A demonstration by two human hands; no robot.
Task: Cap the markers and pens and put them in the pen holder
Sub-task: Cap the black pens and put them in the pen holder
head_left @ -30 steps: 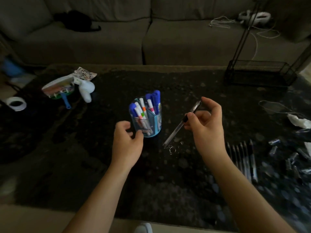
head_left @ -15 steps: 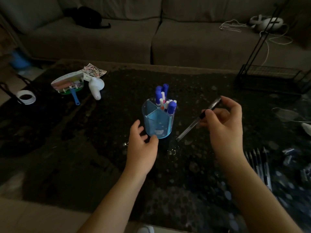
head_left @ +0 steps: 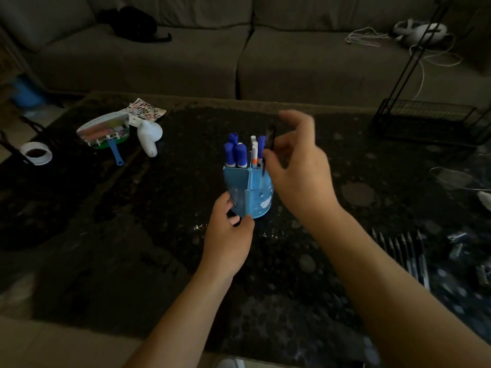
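Nearest, left hand [head_left: 228, 229]: fingers and thumb curl round the low near wall of the pen holder, bracing it on the table.
Pen holder [head_left: 251, 192]: blue tub split into compartments, upright, mid-table, just ahead of the left hand.
Right hand [head_left: 300, 168]: thumb and fingers pinch a pen above the holder's right side; the other fingers are spread loosely.
Pen [head_left: 271, 139]: dark, nearly upright, lower end at or just inside the rim. Blur hides whether it is capped.
Step in hand: dropping the pen in. Advice: keep it vertical over a free compartment, hold the tub firmly, and release low so it slides in without knocking its neighbours.
Markers [head_left: 235, 152]: blue-capped and white-bodied, standing in the holder's far compartments.
Loose pens [head_left: 403, 251]: row lying on the table at right, well apart from the holder; small caps [head_left: 457, 245] lie beside them.
Table [head_left: 132, 235]: dark, speckled, glossy.
Far left of table: tape roll [head_left: 37, 152], blue-handled case [head_left: 106, 132], white handheld device [head_left: 148, 139], printed sheet [head_left: 147, 111].
Far right: black wire rack [head_left: 425, 120].
Room: dim; grey sofa [head_left: 186, 54] behind the table, bearing a dark bundle [head_left: 132, 23] and white cable [head_left: 372, 38].
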